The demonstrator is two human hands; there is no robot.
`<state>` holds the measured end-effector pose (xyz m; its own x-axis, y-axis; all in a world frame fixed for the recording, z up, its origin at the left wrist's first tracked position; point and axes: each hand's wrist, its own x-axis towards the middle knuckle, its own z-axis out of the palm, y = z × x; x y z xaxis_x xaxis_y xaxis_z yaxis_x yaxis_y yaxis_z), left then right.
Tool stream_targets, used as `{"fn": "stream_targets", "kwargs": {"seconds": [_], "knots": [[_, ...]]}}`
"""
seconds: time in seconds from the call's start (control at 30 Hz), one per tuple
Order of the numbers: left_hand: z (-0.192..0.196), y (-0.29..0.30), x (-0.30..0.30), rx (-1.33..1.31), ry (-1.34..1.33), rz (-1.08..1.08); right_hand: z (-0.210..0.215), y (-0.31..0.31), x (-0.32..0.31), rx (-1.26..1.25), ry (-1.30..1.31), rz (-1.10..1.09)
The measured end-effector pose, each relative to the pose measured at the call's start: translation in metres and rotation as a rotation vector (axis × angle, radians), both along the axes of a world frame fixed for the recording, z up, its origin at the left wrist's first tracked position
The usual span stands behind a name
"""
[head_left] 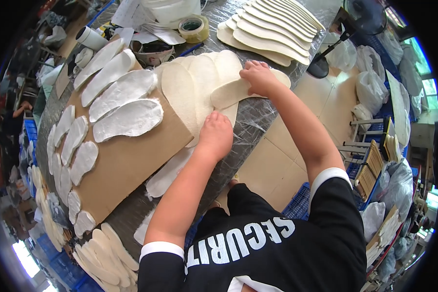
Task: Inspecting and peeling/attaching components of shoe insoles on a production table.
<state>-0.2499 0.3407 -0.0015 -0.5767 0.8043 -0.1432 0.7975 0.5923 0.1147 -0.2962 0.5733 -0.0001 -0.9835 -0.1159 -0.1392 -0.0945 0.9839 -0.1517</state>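
Observation:
My right hand (259,78) is closed over a cream felt insole (232,92), which lies slantwise across other pieces. Its fingers wrap over the far edge near the middle of the insole. Under and left of it, several cream insoles (180,80) are fanned out, overlapping, on the table (250,121). My left hand (216,134) rests on the near end of that fan, just below the held insole. Its fingers are bent and pressed together; whatever they grip, if anything, is hidden beneath them.
White fluffy insoles (126,119) lie in rows on a brown board (126,168) at left. A neat fan of cream insoles (277,29) sits at the far right of the table. Tape rolls (193,30) and a white bucket (168,12) stand at the back. A fan (365,17) is beyond the right corner.

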Motion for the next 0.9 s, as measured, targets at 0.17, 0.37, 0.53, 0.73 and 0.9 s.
{"fn": "stream_targets", "kwargs": {"seconds": [0.17,0.37,0.53,0.73,0.9], "knots": [[0.008,0.008,-0.015,0.022,-0.13,0.019,0.02,0.022,0.06,-0.108,0.429,0.027],[0.0,-0.001,-0.036,0.374,-0.313,0.274,0.085,-0.012,0.146,-0.074,0.736,0.089],[0.019,-0.005,-0.037,0.779,-0.671,0.428,0.104,-0.072,0.174,-0.127,0.578,0.348],[0.103,-0.075,0.04,0.413,-1.158,0.021,0.091,-0.125,0.201,-0.222,0.522,0.34],[0.087,-0.177,0.096,0.516,-1.65,0.358,0.088,-0.148,0.219,-0.597,0.357,0.035]]}}
